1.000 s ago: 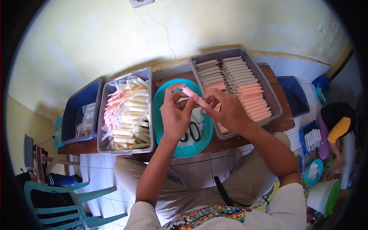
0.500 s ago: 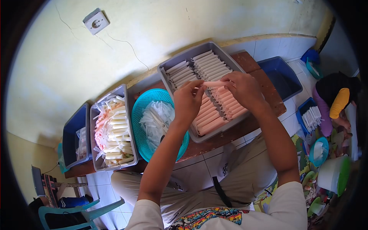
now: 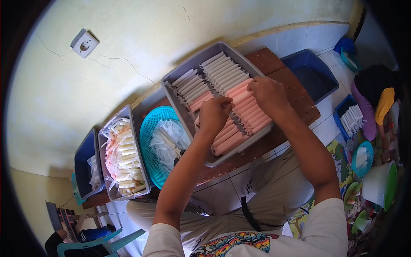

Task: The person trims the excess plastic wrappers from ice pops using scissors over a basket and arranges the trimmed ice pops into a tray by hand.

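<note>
Over the grey tray (image 3: 220,162) of wrapped sticks, my left hand (image 3: 215,115) has thumb and forefinger pinched at the near end of a pink stick (image 3: 240,91). The fingers of my right hand (image 3: 270,96) close on the far end of that stick, which lies along the upper edge of the right pink row. White sticks (image 3: 224,73) fill the back of both rows. Left of the tray stands a turquoise basket (image 3: 147,147) with clear plastic wrappers (image 3: 165,143) and scissors (image 3: 176,150) in it.
Further left, a grey tray (image 3: 143,165) holds bagged cream and pink sticks, beside a dark blue bin (image 3: 83,154). An empty-looking blue tub (image 3: 310,75) is beyond the table's right end. Another person (image 3: 376,96) is at the far right, near a white bucket (image 3: 376,184).
My hands have carried the pink stick from above the basket to the grey tray and lowered it onto the right row. The view has swung right.
</note>
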The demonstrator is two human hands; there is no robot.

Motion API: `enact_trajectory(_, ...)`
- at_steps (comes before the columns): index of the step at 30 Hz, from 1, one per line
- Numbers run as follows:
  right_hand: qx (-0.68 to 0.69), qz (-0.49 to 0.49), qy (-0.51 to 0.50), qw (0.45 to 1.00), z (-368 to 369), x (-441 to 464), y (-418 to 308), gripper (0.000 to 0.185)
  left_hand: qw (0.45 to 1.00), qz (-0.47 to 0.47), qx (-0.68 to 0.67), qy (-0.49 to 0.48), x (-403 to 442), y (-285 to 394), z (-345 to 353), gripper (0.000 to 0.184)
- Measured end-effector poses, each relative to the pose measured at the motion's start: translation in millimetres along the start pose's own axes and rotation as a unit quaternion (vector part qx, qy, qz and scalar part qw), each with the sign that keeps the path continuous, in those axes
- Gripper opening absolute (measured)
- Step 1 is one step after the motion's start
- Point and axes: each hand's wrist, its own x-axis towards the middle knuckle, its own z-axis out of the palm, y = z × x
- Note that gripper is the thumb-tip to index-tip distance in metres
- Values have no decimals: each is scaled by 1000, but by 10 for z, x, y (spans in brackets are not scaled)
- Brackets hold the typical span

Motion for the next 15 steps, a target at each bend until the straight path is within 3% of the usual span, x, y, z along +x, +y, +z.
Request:
enact_trajectory(10, -98, 28, 0, 995, 204, 25, -178, 10, 994, -6, 107, -2, -32, 60, 69, 27)
enact_trajectory(15, -106, 45, -11, 993, 213, 5, -171, 11, 996, -27, 86, -14, -23, -23, 50, 28)
